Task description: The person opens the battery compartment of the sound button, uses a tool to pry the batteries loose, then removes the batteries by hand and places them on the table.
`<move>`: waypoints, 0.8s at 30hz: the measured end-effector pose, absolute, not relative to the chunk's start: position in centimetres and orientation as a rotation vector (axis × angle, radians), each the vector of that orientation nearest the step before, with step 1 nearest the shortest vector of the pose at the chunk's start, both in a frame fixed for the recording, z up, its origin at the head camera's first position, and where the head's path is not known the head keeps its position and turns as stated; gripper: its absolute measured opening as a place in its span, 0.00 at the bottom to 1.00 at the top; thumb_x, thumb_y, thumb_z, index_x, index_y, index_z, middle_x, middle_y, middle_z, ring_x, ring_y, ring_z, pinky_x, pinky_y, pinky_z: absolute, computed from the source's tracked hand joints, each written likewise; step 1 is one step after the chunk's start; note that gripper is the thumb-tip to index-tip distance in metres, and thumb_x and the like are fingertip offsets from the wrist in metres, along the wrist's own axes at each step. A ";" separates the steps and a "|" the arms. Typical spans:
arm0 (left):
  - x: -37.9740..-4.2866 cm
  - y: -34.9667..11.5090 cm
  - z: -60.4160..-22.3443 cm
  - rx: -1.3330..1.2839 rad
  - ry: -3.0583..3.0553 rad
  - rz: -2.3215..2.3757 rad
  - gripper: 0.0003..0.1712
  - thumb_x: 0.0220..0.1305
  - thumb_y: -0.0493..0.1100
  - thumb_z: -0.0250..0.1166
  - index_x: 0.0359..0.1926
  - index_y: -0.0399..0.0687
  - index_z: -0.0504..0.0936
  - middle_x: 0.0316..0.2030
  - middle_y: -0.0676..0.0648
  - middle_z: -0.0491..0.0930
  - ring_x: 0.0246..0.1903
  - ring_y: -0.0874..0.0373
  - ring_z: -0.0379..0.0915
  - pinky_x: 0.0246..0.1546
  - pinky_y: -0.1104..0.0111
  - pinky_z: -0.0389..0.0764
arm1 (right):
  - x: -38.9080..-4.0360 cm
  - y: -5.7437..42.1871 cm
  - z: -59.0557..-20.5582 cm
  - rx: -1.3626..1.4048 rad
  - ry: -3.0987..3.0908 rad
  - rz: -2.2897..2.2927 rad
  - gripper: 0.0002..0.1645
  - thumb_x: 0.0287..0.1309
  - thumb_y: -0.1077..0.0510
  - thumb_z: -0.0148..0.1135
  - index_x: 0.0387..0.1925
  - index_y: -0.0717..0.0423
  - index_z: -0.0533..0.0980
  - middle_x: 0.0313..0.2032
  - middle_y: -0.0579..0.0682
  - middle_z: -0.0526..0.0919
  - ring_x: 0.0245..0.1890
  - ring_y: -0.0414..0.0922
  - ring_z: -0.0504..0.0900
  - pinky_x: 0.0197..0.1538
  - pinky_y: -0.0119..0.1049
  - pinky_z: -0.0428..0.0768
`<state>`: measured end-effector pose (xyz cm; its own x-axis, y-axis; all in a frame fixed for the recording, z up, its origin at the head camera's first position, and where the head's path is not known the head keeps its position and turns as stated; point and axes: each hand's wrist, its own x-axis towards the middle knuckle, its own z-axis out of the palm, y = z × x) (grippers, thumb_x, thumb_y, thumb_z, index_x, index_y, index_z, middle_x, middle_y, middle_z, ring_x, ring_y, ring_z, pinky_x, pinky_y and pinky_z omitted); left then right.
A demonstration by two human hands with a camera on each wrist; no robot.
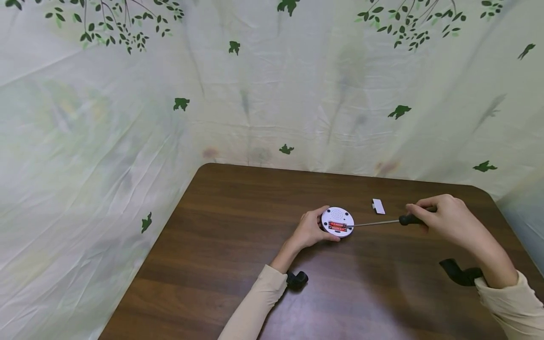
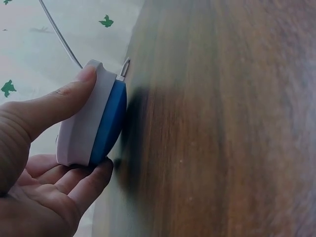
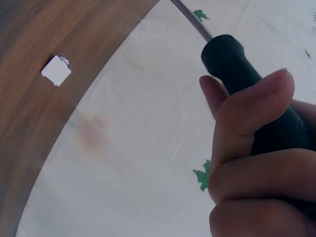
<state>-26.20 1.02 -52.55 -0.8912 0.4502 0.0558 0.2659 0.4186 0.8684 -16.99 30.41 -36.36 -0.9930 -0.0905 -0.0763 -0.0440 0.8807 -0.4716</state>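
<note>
My left hand point(image 1: 309, 229) grips a round battery device point(image 1: 337, 213) by its edge, thumb on one side and fingers on the other. Its white back faces up, with speaker holes and an uncovered compartment holding red batteries point(image 1: 337, 226). The left wrist view shows the device's blue underside point(image 2: 109, 121), close over the table. In my right hand point(image 1: 452, 219) is a screwdriver point(image 3: 229, 64) with a dark green handle, the fingers curled round it. Its long metal shaft point(image 1: 376, 223) points left, and the tip overlaps the batteries' right end in the head view.
A small white battery cover point(image 1: 378, 206) lies on the brown wooden table point(image 1: 238, 212), beyond the screwdriver shaft. Dark wrist mounts point(image 1: 297, 280) are on both forearms. A pale leaf-patterned cloth point(image 1: 263, 94) hangs behind the table and along its left side.
</note>
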 end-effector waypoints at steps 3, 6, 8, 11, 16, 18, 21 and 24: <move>-26.2 1.2 -52.6 0.647 2.487 1.486 0.54 0.40 0.39 0.88 0.70 0.37 0.74 0.60 0.39 0.84 0.58 0.58 0.82 0.56 0.73 0.81 | -17.1 30.4 -36.4 -0.086 2.940 -0.738 0.27 0.78 0.41 0.51 0.42 0.57 0.85 0.17 0.42 0.80 0.17 0.38 0.61 0.23 0.35 0.61; -26.2 1.2 -52.7 0.656 2.508 1.470 0.54 0.40 0.40 0.88 0.70 0.37 0.74 0.60 0.40 0.84 0.58 0.58 0.82 0.56 0.73 0.81 | -17.3 30.3 -36.4 -0.052 2.920 -0.732 0.28 0.78 0.41 0.50 0.45 0.58 0.85 0.18 0.41 0.82 0.19 0.39 0.63 0.24 0.35 0.61; -26.2 1.2 -52.7 0.648 2.531 1.455 0.55 0.39 0.41 0.89 0.71 0.37 0.74 0.60 0.39 0.84 0.59 0.57 0.82 0.57 0.71 0.81 | -17.4 30.3 -36.3 -0.036 2.907 -0.726 0.29 0.78 0.39 0.50 0.44 0.57 0.85 0.18 0.42 0.83 0.20 0.39 0.64 0.26 0.35 0.62; -26.2 1.2 -52.6 0.644 2.582 1.414 0.56 0.38 0.43 0.89 0.71 0.37 0.74 0.60 0.39 0.83 0.59 0.57 0.81 0.60 0.69 0.80 | -17.5 30.1 -36.0 -0.051 2.879 -0.704 0.30 0.75 0.34 0.53 0.39 0.53 0.86 0.18 0.43 0.82 0.21 0.40 0.67 0.28 0.35 0.64; -26.4 1.2 -52.6 0.653 2.593 1.429 0.56 0.36 0.42 0.90 0.70 0.36 0.75 0.58 0.37 0.84 0.57 0.56 0.83 0.57 0.69 0.82 | -18.1 30.2 -35.7 -0.142 2.805 -0.733 0.20 0.66 0.37 0.67 0.40 0.48 0.87 0.21 0.44 0.81 0.18 0.37 0.67 0.25 0.34 0.66; -26.5 1.1 -52.7 0.658 2.577 1.455 0.56 0.36 0.41 0.90 0.69 0.35 0.75 0.58 0.36 0.84 0.56 0.55 0.84 0.55 0.69 0.83 | -18.6 30.5 -35.9 -0.182 2.784 -0.769 0.17 0.64 0.42 0.70 0.42 0.49 0.88 0.22 0.44 0.81 0.17 0.36 0.65 0.24 0.34 0.65; -26.6 1.0 -52.7 0.668 2.580 1.457 0.56 0.35 0.40 0.90 0.69 0.34 0.75 0.58 0.36 0.84 0.56 0.55 0.83 0.56 0.69 0.82 | -19.5 31.3 -36.3 -0.213 2.769 -0.815 0.14 0.64 0.45 0.71 0.42 0.50 0.89 0.22 0.45 0.81 0.15 0.35 0.62 0.22 0.33 0.65; -26.6 1.0 -52.8 0.664 2.578 1.458 0.56 0.35 0.41 0.90 0.68 0.34 0.76 0.59 0.37 0.84 0.58 0.55 0.83 0.58 0.68 0.81 | -20.2 32.5 -37.1 -0.230 2.731 -0.890 0.14 0.65 0.47 0.71 0.41 0.51 0.90 0.21 0.45 0.79 0.14 0.35 0.58 0.20 0.33 0.64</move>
<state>-26.55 0.97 -52.80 -0.8989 0.4216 0.1192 0.3194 0.4444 0.8370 -20.18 32.47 -37.06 -0.9539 -0.2282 -0.1948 -0.0696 0.7999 -0.5960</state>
